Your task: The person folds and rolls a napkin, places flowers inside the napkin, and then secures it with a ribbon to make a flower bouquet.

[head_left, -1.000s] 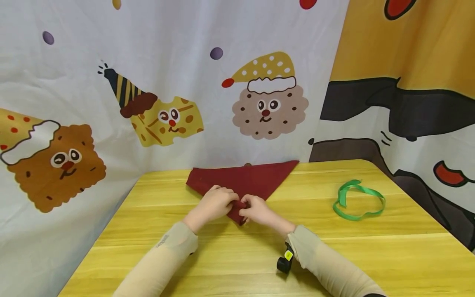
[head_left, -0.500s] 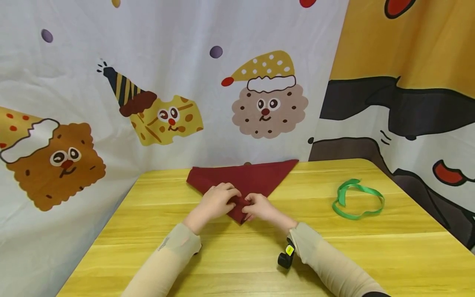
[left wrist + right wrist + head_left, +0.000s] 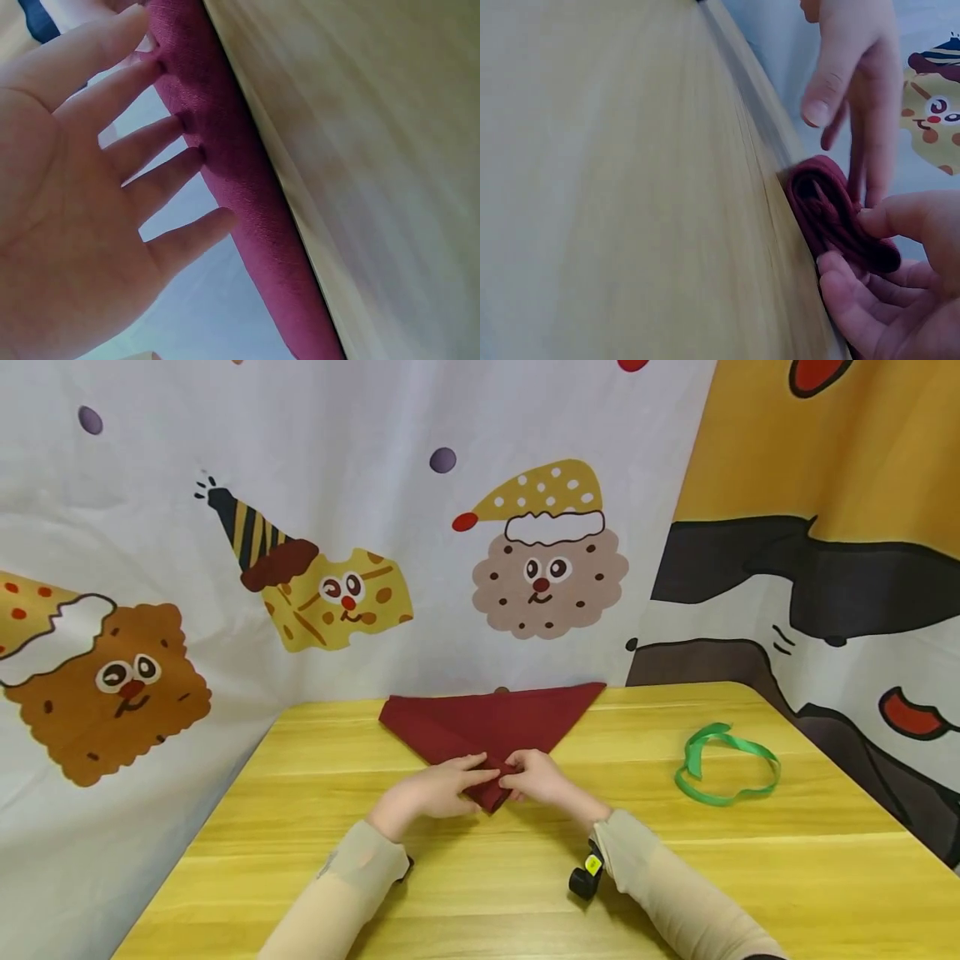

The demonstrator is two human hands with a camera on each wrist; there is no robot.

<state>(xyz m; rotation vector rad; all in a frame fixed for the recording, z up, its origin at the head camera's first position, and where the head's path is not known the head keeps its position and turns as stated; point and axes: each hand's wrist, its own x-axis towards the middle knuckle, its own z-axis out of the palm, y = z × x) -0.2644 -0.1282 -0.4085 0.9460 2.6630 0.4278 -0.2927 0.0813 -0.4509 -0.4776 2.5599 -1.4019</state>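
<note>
A dark red cloth (image 3: 480,722) lies on the wooden table, its far part a flat triangle and its near end folded into layers, whose rolled edge shows in the right wrist view as a folded cloth end (image 3: 832,214). My right hand (image 3: 538,779) pinches that end between thumb and fingers. My left hand (image 3: 442,787) is at the cloth's left side with its fingers stretched out. In the left wrist view the left hand's fingertips (image 3: 191,156) reach the red fabric, its palm facing the camera.
A loop of green ribbon (image 3: 693,760) lies on the right part of the wooden table (image 3: 300,852). Behind the table hangs a white curtain (image 3: 337,443) printed with cartoon figures. A black wrist camera (image 3: 583,878) hangs under the right sleeve.
My left hand has loosened from the cloth, its curled fingers straightening as it lowers slightly. The right hand keeps its pinch on the cloth's folded end.
</note>
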